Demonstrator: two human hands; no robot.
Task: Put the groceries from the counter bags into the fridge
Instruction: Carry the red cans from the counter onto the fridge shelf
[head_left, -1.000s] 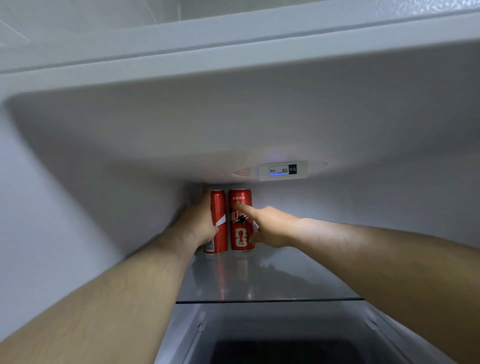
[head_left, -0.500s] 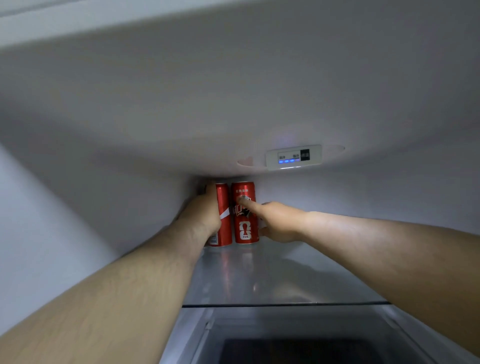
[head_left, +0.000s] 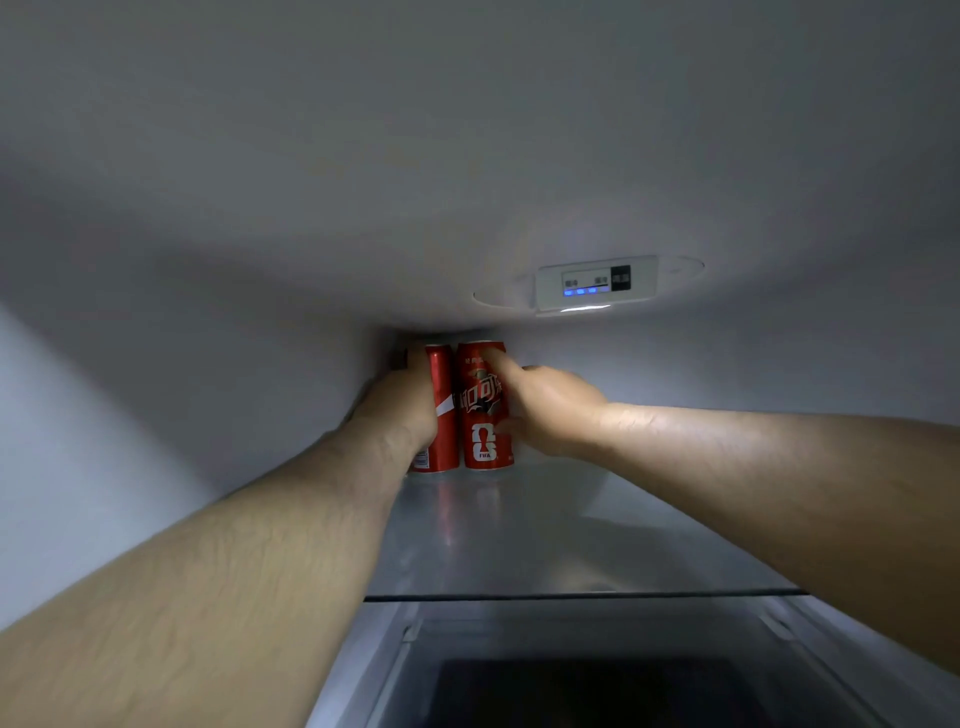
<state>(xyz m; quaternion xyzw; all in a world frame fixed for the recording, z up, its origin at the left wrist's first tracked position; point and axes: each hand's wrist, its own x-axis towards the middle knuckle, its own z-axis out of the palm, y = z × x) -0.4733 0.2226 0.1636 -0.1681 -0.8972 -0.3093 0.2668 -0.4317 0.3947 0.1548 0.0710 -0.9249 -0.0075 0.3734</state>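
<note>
head view, near to far

- lowest in frame: dark drawer (head_left: 571, 686) under the shelf's front edge; contents not readable
- both forearms reach in over the glass shelf (head_left: 597, 545); the glass shows red reflections of the cans
- far left rear corner of the shelf: left hand (head_left: 402, 410) is wrapped round the left can (head_left: 442, 415), back of hand toward camera, fingertips hidden behind the can
- right hand (head_left: 553, 410) grips the right can (head_left: 483, 415), index finger laid across its upper front, thumb at its lower right side
- both cans upright, bases on the glass, side by side; touching or a hair apart, cannot tell
- beyond and above: control panel (head_left: 595, 285) on the fridge ceiling, blue lights lit

change over the last second: little at the cans. they were already standing as a pair in that corner, and both grips look the same. what shifted is the viewpoint: the fridge's upper front rim has left the frame and the ceiling now fills the top, so the head has likely gone further in

reading: these two cans are as good as placed. what's left is letting go and drawing both arms out, then back to the bench bags for more. slim cans on smooth glass, so a careless release could tip one
</note>
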